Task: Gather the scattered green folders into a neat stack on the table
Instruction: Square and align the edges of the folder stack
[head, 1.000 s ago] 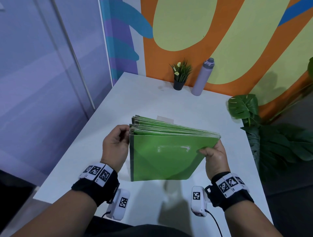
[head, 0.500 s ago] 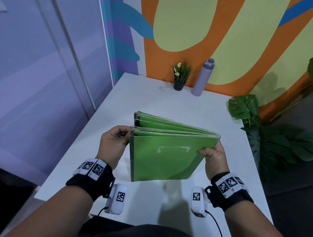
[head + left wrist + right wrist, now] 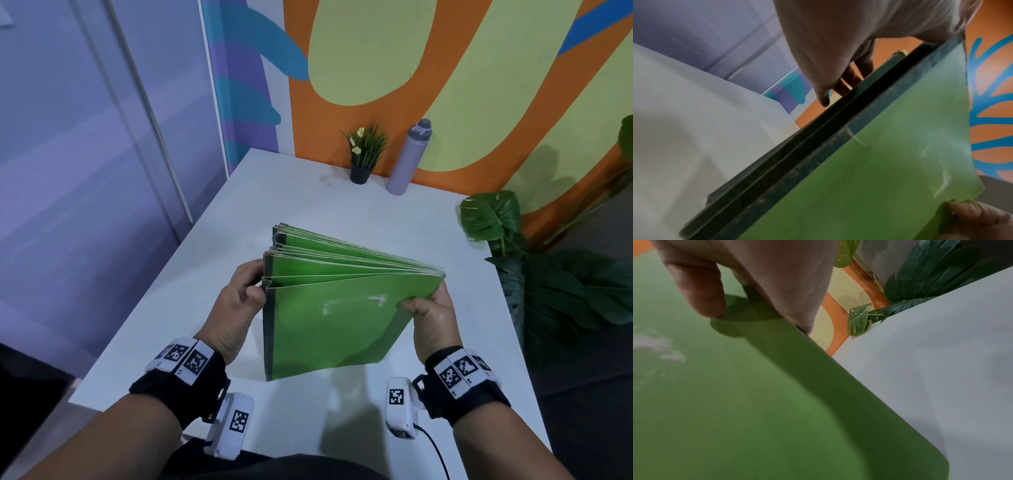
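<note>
A bundle of several green folders (image 3: 329,318) stands upright on its lower edge on the white table (image 3: 191,298), in front of me. Its dark spines (image 3: 797,162) face left and fan apart there, while the right corner stays pinched together. My left hand (image 3: 239,298) lies against the spine side, thumb on the nearest folder and fingers reaching behind the spines. My right hand (image 3: 428,308) pinches the upper right corner, thumb (image 3: 698,288) on the front cover (image 3: 735,402). The folders' far sides are hidden.
A small potted plant (image 3: 364,154) and a lilac bottle (image 3: 407,157) stand at the table's far edge against the painted wall. Large dark leaves (image 3: 548,274) hang beside the table's right edge. Bare table top lies around the folders.
The spine side has fanned wider, the back folders leaning away from the front ones. My left hand has shifted slightly along the spines. The right hand has kept its pinch in place.
</note>
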`<action>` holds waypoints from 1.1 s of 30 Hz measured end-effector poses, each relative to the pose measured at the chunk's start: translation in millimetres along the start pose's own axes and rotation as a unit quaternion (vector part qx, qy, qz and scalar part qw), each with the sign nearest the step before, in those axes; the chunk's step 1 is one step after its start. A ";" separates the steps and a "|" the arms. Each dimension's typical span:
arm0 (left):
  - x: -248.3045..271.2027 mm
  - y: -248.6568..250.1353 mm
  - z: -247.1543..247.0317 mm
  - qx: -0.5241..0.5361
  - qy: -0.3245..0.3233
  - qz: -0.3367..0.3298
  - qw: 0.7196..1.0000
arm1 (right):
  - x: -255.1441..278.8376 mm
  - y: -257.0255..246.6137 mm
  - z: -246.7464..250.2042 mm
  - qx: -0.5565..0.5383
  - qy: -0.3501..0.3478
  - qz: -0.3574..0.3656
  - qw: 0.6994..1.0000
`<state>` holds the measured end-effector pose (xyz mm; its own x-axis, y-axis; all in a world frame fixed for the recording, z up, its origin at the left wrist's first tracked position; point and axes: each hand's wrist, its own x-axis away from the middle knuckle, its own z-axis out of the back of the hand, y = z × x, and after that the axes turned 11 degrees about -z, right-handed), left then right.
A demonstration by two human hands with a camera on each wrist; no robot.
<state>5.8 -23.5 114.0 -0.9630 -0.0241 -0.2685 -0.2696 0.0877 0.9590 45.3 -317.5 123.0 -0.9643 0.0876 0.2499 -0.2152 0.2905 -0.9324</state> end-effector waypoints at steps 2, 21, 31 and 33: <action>1.0 -0.5 -1.4 0.015 -0.017 0.013 1.000 | 0.8 -0.3 0.2 0.001 0.000 0.001 1.000; -14.9 0.5 -31.6 -0.013 0.098 0.028 0.995 | 10.2 0.2 -4.4 -0.019 0.016 0.010 1.000; -11.2 0.7 -38.0 -0.002 0.068 -0.023 0.997 | 19.5 -0.5 -5.6 -0.020 0.009 0.023 0.999; -10.1 -0.2 -38.9 -0.009 0.076 -0.036 0.996 | 20.4 -0.1 -7.3 -0.020 0.015 0.024 0.999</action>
<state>15.5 -62.0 120.0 -0.9296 -0.1802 -0.3216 -0.3372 0.0628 0.9394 26.7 -308.9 130.1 -0.9683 0.1297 0.2135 -0.1623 0.3229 -0.9324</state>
